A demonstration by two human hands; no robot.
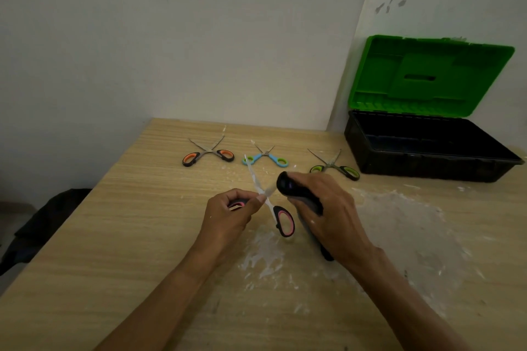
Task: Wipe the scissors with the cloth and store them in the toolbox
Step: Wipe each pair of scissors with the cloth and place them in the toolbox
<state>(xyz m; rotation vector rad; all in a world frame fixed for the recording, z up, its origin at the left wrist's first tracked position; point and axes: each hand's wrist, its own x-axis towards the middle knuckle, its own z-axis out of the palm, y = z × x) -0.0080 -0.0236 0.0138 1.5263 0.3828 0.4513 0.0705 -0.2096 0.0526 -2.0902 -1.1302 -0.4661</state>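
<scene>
Both curl: left hand pinches scissors, right hand apparently cloth.

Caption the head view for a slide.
Left hand holds open pink-handled scissors, right hand grips a dark cloth; three other scissors and an open toolbox wait behind.

no legible text, labels or numbers, toolbox seemingly unmarked, view blurred

Pale scuffed walls, corner at rt. Light wood-grain table w/ whitish smears, set vs. back wall. Dark heap lower left, beyond table edge. Dim light.
</scene>
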